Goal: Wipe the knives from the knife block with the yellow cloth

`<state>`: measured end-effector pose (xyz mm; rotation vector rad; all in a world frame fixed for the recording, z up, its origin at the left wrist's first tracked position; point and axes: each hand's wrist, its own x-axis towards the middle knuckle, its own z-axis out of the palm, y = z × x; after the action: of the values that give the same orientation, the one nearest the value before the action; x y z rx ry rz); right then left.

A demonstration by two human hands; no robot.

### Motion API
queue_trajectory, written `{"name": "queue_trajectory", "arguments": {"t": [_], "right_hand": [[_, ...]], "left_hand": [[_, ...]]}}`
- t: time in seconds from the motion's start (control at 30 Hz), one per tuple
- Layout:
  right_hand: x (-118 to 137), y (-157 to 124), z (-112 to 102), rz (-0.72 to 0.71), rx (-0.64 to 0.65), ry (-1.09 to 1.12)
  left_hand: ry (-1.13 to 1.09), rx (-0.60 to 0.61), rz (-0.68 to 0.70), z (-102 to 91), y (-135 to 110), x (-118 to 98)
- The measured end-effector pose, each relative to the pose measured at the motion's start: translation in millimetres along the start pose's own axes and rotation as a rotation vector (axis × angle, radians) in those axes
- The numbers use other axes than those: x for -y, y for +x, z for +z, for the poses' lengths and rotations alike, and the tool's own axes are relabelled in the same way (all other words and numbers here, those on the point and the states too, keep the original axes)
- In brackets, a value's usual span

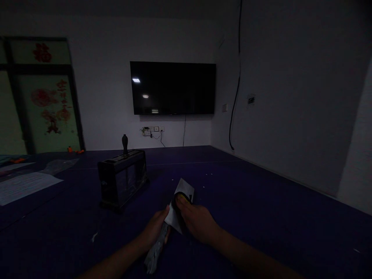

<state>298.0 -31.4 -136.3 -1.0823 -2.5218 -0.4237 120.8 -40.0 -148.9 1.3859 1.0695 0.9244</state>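
In the dim head view, my left hand [157, 224] is closed on the lower left edge of a pale flat rectangular plate [188, 187], held tilted above the dark blue surface. A crumpled grey strip [155, 252] hangs below that hand; its kind is unclear. My right hand [199, 221] lies over the plate, its fingers closed on a small black and yellow thing [183, 197] pressed against the plate's face. Fingers hide most of this thing, so its kind cannot be made out.
A black box-shaped frame [122, 178] with an upright knob stands left of my hands on the blue surface [247, 217]. Printed paper [27, 186] and clear plastic [59, 166] lie farther left. Small white scraps are scattered about. A television [174, 89] hangs on the far wall.
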Motion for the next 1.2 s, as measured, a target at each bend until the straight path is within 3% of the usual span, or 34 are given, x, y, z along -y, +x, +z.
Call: {"name": "queue_trajectory", "arguments": {"t": [0.2, 0.47, 0.6, 1.03, 1.2], "right_hand": [[-5.0, -1.2, 7.6, 0.115, -0.031, -0.006], [-5.8, -5.9, 4.9, 0.014, -0.034, 0.042], [-3.3, -4.1, 3.7, -0.030, -0.044, 0.070], [-7.3, 2.1, 8.7, 0.269, -0.086, 0.037], [-9.4, -0.2, 11.4, 0.241, -0.103, -0.006]], "left_hand": [[-0.004, -0.002, 0.005, 1.1, -1.4, -0.8], [-0.022, 0.035, -0.006, -2.9, 4.6, 5.9], [-0.048, -0.001, 0.010, -1.0, 5.5, 6.1], [-0.016, 0.009, 0.027, -0.8, 2.6, 3.1], [-0.020, 0.014, 0.038, -0.5, 1.7, 3.2]]}}
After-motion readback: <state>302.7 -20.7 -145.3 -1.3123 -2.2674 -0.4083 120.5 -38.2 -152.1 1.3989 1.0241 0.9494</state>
